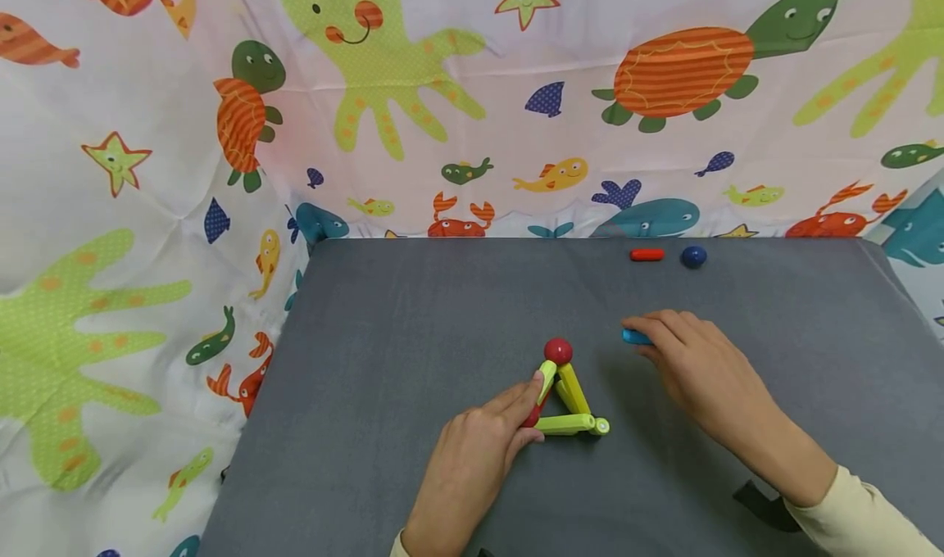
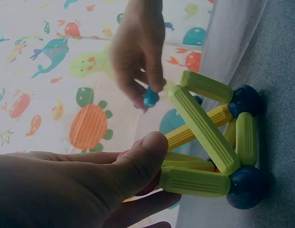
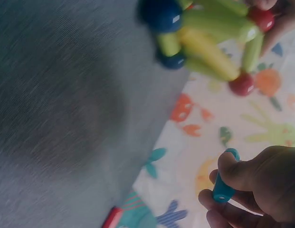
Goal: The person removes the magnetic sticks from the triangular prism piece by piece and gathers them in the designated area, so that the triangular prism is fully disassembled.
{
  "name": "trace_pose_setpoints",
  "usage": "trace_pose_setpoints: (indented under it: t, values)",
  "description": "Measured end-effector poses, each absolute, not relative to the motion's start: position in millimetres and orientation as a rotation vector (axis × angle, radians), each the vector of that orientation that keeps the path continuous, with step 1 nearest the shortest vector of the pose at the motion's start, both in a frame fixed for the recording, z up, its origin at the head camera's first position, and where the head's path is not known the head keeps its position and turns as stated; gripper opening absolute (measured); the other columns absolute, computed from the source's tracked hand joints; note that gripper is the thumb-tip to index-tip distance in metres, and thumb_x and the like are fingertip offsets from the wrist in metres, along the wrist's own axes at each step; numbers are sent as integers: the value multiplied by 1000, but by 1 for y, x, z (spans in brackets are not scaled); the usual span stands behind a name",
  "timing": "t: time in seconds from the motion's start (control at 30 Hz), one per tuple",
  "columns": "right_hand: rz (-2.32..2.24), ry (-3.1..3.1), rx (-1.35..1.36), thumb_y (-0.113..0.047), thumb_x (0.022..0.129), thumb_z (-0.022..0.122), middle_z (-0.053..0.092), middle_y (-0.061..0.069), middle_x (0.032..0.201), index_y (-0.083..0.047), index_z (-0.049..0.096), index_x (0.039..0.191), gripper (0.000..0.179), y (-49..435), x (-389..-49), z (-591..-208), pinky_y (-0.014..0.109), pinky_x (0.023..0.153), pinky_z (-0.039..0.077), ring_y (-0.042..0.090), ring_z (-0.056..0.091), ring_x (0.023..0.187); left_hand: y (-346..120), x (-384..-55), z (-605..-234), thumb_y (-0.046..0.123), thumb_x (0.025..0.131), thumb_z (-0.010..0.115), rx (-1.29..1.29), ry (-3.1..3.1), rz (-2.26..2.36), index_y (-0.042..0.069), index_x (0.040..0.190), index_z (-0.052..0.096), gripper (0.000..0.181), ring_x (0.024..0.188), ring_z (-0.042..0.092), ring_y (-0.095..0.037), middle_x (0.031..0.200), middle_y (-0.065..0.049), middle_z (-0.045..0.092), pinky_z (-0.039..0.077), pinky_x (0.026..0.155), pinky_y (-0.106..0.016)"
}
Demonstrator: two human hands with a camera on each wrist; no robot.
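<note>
Blue short plastic rod [image 1: 636,337] pinched by the right hand [image 1: 704,377]; left hand [image 1: 475,446] pinches the near red ball [image 3: 261,20] on the lime-and-yellow plastic-rod frame [image 1: 564,425]; hard squeezing could pop it apart!

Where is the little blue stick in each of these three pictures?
Head: the blue stick is right of centre, in the right hand.
Left wrist: the blue stick is just above centre.
Right wrist: the blue stick is lower right.
Shared landmark: the stick-and-ball frame.

Bright in head view, softly shadowed at eight o'clock from the right hand [image 1: 696,373]; dimmer, partly blurred in wrist views.
</note>
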State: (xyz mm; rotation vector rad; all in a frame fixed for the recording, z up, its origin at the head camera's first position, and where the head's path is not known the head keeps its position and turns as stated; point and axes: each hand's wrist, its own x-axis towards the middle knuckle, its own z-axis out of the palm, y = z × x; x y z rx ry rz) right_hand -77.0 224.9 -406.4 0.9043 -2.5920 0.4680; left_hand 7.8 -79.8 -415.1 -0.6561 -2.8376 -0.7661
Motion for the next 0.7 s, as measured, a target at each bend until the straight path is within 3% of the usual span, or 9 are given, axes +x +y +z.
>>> trace_pose_setpoints:
  t: [0.07, 0.17, 0.33, 0.43, 0.7]
  values:
    - [456, -2613, 887, -26, 105, 70, 71, 6, 112, -6, 70, 127, 30, 231, -85, -412, 45, 75, 58, 25, 66, 91, -80, 8, -415, 33, 89, 82, -656, -2836, -769, 26, 156, 56, 72, 95, 76, -11, 140, 11, 68, 61, 73, -28]
    - [450, -2650, 867, 2, 80, 89, 72, 7, 109, -6, 70, 126, 50, 240, -96, -421, 45, 71, 59, 23, 66, 82, -81, 7, -416, 33, 89, 82, -655, -2836, -776, 26, 156, 56, 72, 94, 76, -11, 140, 11, 68, 61, 73, -28]
    - [446, -2701, 849, 3, 80, 90, 71, 8, 106, -5, 70, 121, 47, 251, -114, -434, 41, 63, 61, 16, 61, 68, -80, 7, -417, 32, 89, 83, -657, -2833, -784, 25, 156, 56, 73, 94, 76, -11, 140, 11, 68, 61, 73, -29]
    - [437, -2747, 825, 1, 82, 89, 70, 9, 107, -4, 70, 120, 42, 256, -124, -441, 41, 63, 61, 16, 61, 67, -80, 7, -416, 32, 89, 82, -661, -2837, -786, 26, 156, 55, 73, 93, 76, -11, 140, 11, 68, 61, 73, -28]
    - [383, -2783, 763, 0, 85, 87, 69, 13, 103, -1, 71, 113, 33, 265, -157, -455, 51, 69, 59, 30, 66, 75, -81, 7, -415, 32, 90, 81, -676, -2848, -783, 26, 156, 55, 71, 93, 75, -10, 139, 11, 68, 60, 73, -26]
